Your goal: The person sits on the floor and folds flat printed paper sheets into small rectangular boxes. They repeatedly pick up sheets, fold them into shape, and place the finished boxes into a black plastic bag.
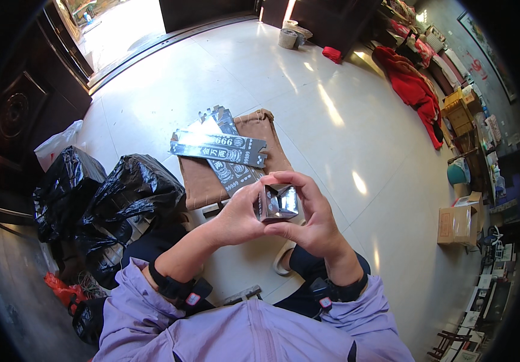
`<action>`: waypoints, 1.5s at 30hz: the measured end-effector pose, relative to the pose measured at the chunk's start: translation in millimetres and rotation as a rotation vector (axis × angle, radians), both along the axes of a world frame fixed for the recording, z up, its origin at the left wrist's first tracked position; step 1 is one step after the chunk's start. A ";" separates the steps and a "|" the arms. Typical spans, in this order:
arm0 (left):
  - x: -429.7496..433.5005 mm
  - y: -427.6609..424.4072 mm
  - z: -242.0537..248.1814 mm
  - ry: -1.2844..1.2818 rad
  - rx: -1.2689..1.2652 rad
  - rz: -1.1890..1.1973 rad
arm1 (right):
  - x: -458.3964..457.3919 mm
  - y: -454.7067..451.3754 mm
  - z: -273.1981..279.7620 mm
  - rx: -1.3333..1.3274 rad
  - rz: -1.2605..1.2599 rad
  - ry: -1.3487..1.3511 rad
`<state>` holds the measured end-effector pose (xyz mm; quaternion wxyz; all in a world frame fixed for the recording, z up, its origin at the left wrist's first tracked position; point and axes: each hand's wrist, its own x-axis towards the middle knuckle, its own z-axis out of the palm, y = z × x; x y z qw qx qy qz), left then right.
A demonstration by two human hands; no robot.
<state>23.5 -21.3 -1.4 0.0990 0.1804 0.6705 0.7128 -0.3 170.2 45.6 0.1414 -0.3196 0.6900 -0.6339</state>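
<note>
Between both hands is a small box of shiny silver card (280, 202), folded to a square tube with its end toward me. My left hand (241, 209) grips its left side. My right hand (315, 212) wraps around the right side, with fingers over the far edge and the thumb along the near edge. Just beyond lie flat silver printed card blanks (218, 147), stacked crosswise with notched ends. They rest on a low stool with a brown cloth cover (201, 184). Inside the box, only reflecting walls show.
Black plastic bags (129, 199) stand close on my left, beside a white bag (59, 144). A red bag (63, 289) lies lower left. Cardboard boxes (458, 225) and a red garment (411, 90) are along the right. Rolled material (289, 38) stands near the dark doors.
</note>
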 end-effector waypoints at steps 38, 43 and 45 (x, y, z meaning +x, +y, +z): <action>-3.3 -30.7 12.2 0.318 -0.697 0.082 | -1.6 7.4 11.1 0.588 -0.148 0.705; -2.3 -28.7 14.1 0.269 -0.682 -0.001 | -0.7 7.0 11.2 0.608 -0.134 0.647; -1.5 -27.7 15.5 0.266 -0.671 -0.028 | -1.9 7.2 11.1 0.563 -0.130 0.592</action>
